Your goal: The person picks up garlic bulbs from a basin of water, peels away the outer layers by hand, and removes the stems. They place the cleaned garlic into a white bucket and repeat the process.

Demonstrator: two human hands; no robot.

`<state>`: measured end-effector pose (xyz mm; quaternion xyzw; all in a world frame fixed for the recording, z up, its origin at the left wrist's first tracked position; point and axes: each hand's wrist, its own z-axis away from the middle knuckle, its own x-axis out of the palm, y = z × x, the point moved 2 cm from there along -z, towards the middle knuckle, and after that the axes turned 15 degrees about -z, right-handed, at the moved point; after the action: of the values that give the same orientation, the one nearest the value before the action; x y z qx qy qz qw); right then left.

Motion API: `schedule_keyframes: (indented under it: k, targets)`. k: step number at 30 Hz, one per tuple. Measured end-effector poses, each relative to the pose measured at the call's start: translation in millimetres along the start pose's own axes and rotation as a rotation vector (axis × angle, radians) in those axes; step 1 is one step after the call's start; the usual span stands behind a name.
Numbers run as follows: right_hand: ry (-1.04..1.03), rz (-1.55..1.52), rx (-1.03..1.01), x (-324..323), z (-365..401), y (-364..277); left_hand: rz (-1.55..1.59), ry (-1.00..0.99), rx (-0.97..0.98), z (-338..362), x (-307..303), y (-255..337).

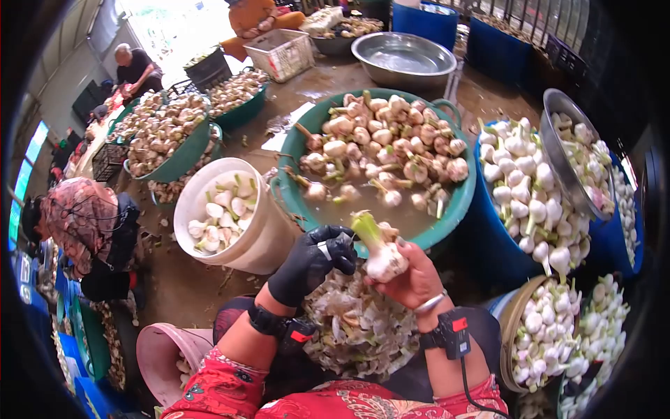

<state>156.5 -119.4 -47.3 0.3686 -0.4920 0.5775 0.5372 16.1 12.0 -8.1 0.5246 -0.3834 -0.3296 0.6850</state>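
Note:
My right hand [417, 281], bare with a bracelet at the wrist, grips a garlic bulb [385, 261] whose green stem points up and left. Close on its left is my left hand [313, 261] in a black glove, fingers curled closed near the stem; what they hold, if anything, I cannot make out. Below both hands lies a heap of garlic skins [359, 325] between my knees. Just beyond them stands a green tub [292, 199] of murky water with many unpeeled garlic bulbs [401, 143]. A white bucket [269, 234] to the left holds pale peeled bulbs.
Blue barrels [488, 202] of white garlic stand at the right, one with a tilted metal basin [551, 150] on it. A pink bucket [157, 349] is at lower left. Another steel basin [405, 63] and a white crate [283, 59] stand behind. Other people sit left and behind.

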Motion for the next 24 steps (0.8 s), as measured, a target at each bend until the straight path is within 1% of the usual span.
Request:
schedule_keyframes:
  k: [1, 3, 5, 7, 8, 9, 11, 12, 13, 15, 16, 17, 19, 21, 22, 23, 24]
  targets:
    - [0.003, 0.005, 0.011, -3, -3, 3, -0.007, -0.007, -0.008, 0, 6, -1]
    - [0.078, 0.128, 0.001, 1, -2, 7, 0.040, 0.001, 0.001, -5, 19, 3]
    - [0.070, 0.120, 0.006, 7, -4, 11, 0.083, 0.024, 0.018, -6, 19, 2]
    - [0.138, 0.187, -0.194, -1, -13, 11, -0.129, 0.032, -0.014, -5, 12, 2]
    - [0.137, 0.306, -0.260, -1, -11, 7, -0.189, 0.089, -0.033, -3, 15, 2]
    - [0.141, 0.304, -0.255, 3, -9, 8, -0.186, 0.090, -0.039, -5, 13, 0]
    - [0.047, 0.767, -0.636, 20, -3, 7, -0.009, 0.138, -0.078, -9, 1, -7]
    - [-0.001, 0.982, -0.767, 18, -1, 5, 0.009, 0.162, -0.036, -13, -10, -14]
    - [-0.012, 0.982, -0.760, 21, 2, 4, -0.310, 0.212, 0.175, -17, -22, -18]
    - [-0.464, 1.549, -0.848, 38, 12, 9, -0.527, 0.282, 0.208, -14, -49, -17]
    - [-0.502, 1.621, -0.582, 28, 15, 15, -0.532, 0.361, 0.281, -15, -58, -20]
    - [-0.386, 1.457, -0.280, 19, 22, 22, -0.829, 0.424, 0.524, -17, -65, -20]
    - [-0.164, 1.436, -0.094, 7, 26, 12, -0.198, 0.385, 0.316, -8, -57, -6]
    - [0.007, 1.560, 0.007, 0, 25, -4, -0.173, 0.357, 0.285, -7, -63, -11]
    - [-0.056, 1.681, 0.046, 0, 25, -2, -0.147, 0.327, 0.254, -7, -63, -14]
    - [-0.063, 1.759, 0.167, 1, 26, 3, -0.146, 0.320, 0.253, -9, -62, -16]
    - [-0.084, 1.847, 0.179, -5, 24, 8, -0.175, 0.358, 0.350, -10, -57, -9]
